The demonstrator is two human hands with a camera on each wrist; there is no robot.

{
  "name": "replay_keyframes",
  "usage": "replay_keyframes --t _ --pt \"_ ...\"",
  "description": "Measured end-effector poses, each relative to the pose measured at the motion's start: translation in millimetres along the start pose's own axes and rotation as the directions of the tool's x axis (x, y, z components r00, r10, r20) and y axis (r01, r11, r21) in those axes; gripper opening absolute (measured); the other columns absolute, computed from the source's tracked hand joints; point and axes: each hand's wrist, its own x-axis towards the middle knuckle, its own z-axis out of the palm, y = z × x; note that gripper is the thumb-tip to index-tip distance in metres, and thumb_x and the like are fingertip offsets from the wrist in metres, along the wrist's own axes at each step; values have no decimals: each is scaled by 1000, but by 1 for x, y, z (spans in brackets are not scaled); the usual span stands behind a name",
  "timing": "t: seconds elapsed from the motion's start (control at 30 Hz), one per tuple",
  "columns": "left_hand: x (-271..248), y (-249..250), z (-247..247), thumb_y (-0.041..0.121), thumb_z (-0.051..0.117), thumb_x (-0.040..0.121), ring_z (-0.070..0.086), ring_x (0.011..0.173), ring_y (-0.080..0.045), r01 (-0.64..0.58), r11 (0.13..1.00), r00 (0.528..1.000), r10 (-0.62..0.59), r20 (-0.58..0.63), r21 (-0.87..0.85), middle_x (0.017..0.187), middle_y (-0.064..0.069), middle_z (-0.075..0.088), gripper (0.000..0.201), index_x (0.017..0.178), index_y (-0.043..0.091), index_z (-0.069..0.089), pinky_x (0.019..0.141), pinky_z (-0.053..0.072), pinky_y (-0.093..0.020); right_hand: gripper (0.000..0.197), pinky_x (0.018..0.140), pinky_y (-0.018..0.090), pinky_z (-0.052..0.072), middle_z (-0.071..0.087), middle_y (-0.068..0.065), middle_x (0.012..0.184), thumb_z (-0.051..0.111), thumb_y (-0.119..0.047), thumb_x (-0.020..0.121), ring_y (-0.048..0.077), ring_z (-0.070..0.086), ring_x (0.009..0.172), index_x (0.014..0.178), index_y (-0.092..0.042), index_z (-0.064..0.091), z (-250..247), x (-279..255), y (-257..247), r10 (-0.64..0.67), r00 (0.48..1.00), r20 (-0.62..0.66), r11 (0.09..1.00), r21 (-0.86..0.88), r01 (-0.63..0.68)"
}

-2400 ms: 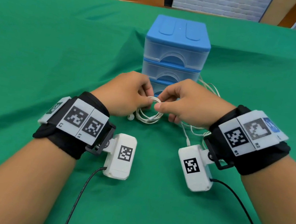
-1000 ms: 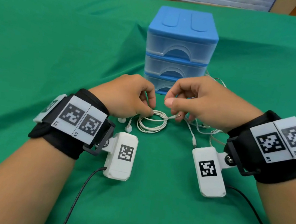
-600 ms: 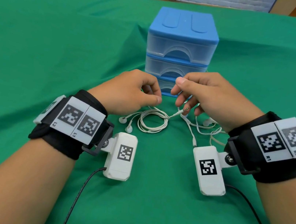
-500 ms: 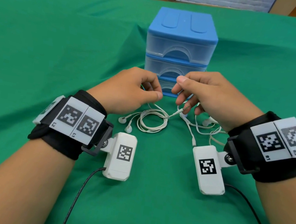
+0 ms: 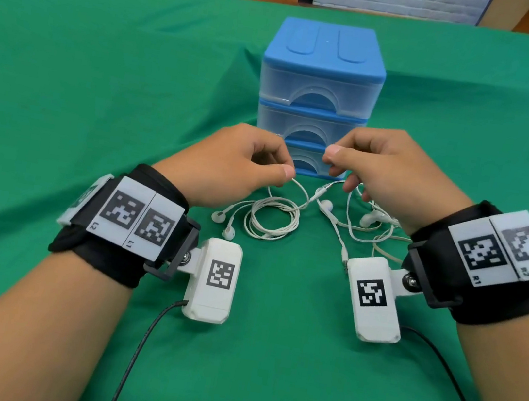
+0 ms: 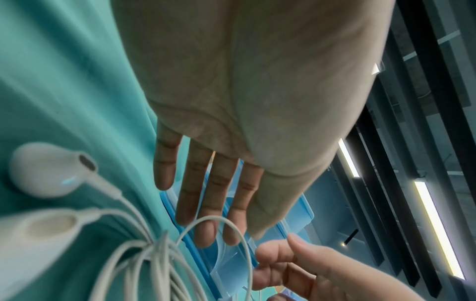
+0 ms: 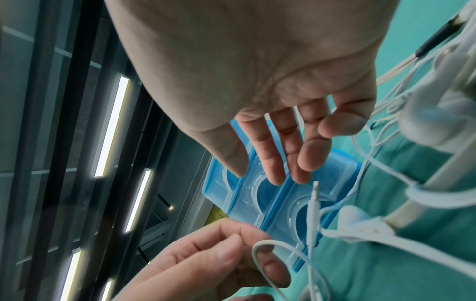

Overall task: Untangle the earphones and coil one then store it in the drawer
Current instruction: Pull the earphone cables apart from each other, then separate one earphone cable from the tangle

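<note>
- The coiled earphones (image 5: 272, 217) are seen lying on the green cloth (image 5: 102, 80), just in front of the drawer unit (image 5: 317, 98).
- A cable strand rising from the coil is pinched by the left hand (image 5: 230, 164).
- No grip is shown for the right hand (image 5: 387, 170), held loosely spread over the jack plug (image 5: 320, 193).
- A light, limp, slippery cable is judged; several turns should be gripped together.
- All drawers are seen closed.

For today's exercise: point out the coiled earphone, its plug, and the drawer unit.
coiled earphone (image 5: 272, 218): head view, on the wound loop of cable.
plug (image 5: 320, 193): head view, on its white barrel.
drawer unit (image 5: 327, 46): head view, on its blue top.
</note>
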Motion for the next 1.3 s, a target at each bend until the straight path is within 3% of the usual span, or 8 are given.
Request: replay_keyframes --t 0.1,0.27,0.43,0.6,0.8,1.03,1.17,1.3 --pt "-1 0 -2 41 69 91 49 64 -17 2 999 1000 -3 25 43 72 -12 66 26 74 21 75 68 45 -35 17 56 20 40 72 -1 80 66 -29 93 11 59 62 87 -14 71 0 0 0 -1 1000 5 1000 -7 1" --pt "-5 2 -3 28 84 78 46 52 -11 43 991 976 -69 206 128 57 12 62 12 73 22 76 54 41 -25 8 50 13 41 70 -2 74 71 -23 89 7 57 56 85 -15 73 0 -4 -1 -43 992 118 997 -56 50" --pt "-3 -3 -1 20 89 73 49 53 -4 73 989 958 -105 267 125 73 6 64 18 83 21 73 59 43 -24 5 57 21 46 66 0 64 74 -15 87 12 56 57 84 -12 76 1 -9 -4 -64 935 350 992 -84 100" --pt "-4 -4 -3 18 89 71 53 57 -5 73 988 959 -108 263 139 73 9 64 20 81 26 74 58 44 -21 8 60 23 48 65 24 77 76 -8 85 13 56 60 91 -13 78 2 -15 -12 -151 854 499 982 -20 186" --pt "-5 -1 -6 21 91 68 58 63 -10 71 985 956 -112 271 155 75 11 65 23 79 31 74 59 51 -31 13 66 28 54 72 14 76 73 -8 88 13 64 66 95 -15 80 8 -17 -17 -154 783 603 974 -39 222" --pt "-7 3 -8 26 90 70 64 78 -23 19 976 959 -79 272 216 81 11 67 25 75 39 69 66 51 -31 11 64 28 53 70 9 75 68 -8 91 14 65 64 95 -13 77 9 -13 -12 -137 834 535 980 -49 193" --pt "-6 3 -7 26 87 73 63 81 -33 13 988 962 -54 268 151 81 8 67 18 84 33 74 76 56 -47 9 56 18 48 71 8 73 66 -6 91 15 62 60 91 -10 74 6 -9 -7 -136 910 392 983 -58 172" --pt "-5 4 -8 25 82 81 60 69 -18 -5 994 971 -22 237 113 77 10 67 9 85 27 74 78 55 -44 7 52 19 45 70 6 69 67 -7 90 12 61 56 85 -9 72 -1 -6 -3 -127 959 254 987 -64 148"
